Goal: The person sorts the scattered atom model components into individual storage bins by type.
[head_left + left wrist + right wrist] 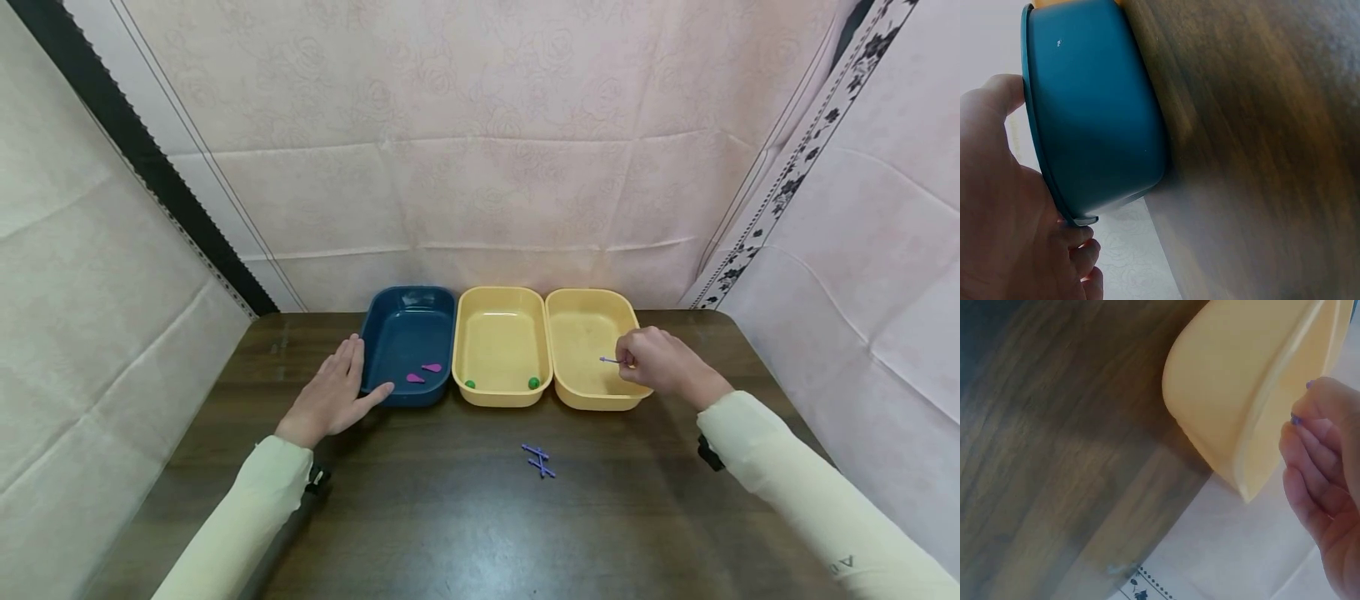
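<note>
Loose purple sticks (538,460) lie nearest; right hand (660,362) pinches one thin, apparently light, rigid purple stick (609,360) endwise above the right yellow tray (581,400), left hand (333,396) flat against the blue tray (408,398).

Both arms reach forward in pale yellow sleeves, with a dark strap at each wrist. The left hand (335,393) lies flat with its palm down, fingers straight and close together, and the thumb sticks out to the side. The right hand (660,360) is held up a little higher, and its fingers are curled in, with the fingertips (1300,434) pressed against the thumb in a small pinch.
</note>
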`<action>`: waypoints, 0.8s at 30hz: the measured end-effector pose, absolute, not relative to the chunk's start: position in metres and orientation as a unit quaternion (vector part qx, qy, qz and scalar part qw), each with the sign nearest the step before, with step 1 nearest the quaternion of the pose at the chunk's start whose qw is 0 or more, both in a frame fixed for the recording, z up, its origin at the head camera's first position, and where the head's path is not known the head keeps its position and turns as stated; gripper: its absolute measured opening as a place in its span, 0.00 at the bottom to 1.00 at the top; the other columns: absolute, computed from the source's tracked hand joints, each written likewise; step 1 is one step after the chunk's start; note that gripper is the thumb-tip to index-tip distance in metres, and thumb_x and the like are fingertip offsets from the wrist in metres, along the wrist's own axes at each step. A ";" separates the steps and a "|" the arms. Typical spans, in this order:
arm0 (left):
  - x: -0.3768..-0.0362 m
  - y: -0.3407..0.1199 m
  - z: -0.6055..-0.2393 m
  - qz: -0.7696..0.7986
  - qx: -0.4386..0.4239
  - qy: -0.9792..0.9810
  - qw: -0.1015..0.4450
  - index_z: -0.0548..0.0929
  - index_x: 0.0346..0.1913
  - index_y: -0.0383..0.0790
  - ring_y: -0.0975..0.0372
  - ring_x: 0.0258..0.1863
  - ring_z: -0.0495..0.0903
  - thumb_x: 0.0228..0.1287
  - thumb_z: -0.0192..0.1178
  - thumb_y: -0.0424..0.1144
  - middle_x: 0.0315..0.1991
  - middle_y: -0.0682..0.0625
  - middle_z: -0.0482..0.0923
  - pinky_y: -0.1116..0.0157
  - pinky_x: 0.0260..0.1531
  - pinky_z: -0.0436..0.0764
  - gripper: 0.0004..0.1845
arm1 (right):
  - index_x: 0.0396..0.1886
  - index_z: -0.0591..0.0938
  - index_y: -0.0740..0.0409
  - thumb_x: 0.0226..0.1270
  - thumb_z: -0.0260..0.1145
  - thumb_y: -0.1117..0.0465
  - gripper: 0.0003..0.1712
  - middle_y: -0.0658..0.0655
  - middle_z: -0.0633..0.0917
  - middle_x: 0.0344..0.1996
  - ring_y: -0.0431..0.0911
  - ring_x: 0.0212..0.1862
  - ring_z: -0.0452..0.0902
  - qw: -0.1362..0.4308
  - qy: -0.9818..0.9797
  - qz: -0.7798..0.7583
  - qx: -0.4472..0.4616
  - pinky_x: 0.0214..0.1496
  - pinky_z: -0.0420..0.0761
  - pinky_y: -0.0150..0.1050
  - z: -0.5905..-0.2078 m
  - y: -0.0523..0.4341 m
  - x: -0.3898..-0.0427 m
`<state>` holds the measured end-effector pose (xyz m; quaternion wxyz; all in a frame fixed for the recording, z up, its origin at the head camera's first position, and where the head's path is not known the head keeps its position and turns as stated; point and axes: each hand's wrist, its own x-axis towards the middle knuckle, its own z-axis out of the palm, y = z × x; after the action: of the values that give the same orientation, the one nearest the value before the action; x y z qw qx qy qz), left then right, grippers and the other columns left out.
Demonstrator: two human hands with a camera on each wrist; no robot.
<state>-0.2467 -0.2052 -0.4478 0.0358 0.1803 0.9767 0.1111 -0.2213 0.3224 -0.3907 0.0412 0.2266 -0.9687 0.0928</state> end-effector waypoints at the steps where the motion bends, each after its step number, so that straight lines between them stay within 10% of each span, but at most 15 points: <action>1: -0.247 -0.205 -0.448 0.111 0.181 0.977 0.036 0.40 0.84 0.28 0.36 0.86 0.42 0.75 0.42 0.74 0.87 0.33 0.36 0.39 0.84 0.48 0.59 | 0.25 0.84 0.55 0.56 0.70 0.72 0.08 0.47 0.81 0.23 0.41 0.26 0.72 0.042 -0.968 0.093 0.228 0.29 0.76 0.37 -0.392 0.322 -0.222; 24: -0.244 -0.204 -0.447 0.119 0.187 0.975 0.021 0.43 0.84 0.27 0.35 0.85 0.45 0.76 0.44 0.72 0.87 0.33 0.39 0.39 0.83 0.51 0.57 | 0.46 0.88 0.66 0.62 0.76 0.68 0.13 0.61 0.89 0.42 0.55 0.44 0.87 0.070 -0.953 0.103 0.276 0.48 0.89 0.52 -0.366 0.300 -0.213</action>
<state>-0.2442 -0.2039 -0.4467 0.0206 0.1866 0.9750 0.1186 -0.2131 0.2997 -0.3658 0.0701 0.2764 -0.9530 0.1027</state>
